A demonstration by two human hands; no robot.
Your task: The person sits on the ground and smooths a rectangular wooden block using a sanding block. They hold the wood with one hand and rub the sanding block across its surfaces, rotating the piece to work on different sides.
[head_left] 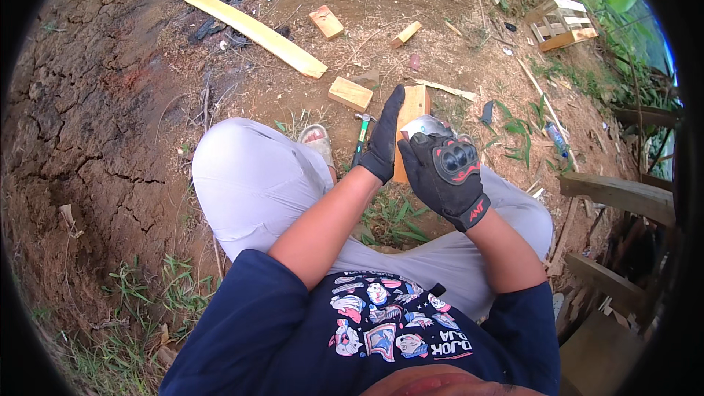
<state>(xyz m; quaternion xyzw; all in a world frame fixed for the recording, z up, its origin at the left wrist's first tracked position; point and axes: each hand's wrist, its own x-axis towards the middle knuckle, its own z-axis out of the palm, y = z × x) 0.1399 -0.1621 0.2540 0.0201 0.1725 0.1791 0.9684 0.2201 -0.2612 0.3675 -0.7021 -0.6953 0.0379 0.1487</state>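
Block of wood (416, 100), left hand (383, 138) outstretched flat along its side, right hand (444, 169) — curled — gripping a pale object (421, 126)

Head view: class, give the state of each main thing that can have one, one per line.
Left hand: gloved, fingers straight along the wooden block
Right hand: gloved, curled at a pale object, fingertips hidden
Wooden block: partly covered
Hammer: unheld, partly hidden
Long plank: lying flat
Plastic bottle: lying down
Slatted crate: unheld

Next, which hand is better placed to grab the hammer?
Left hand, likely: it's nearer the hammer, though alongside the block; the right hand is farther, holding a pale object.
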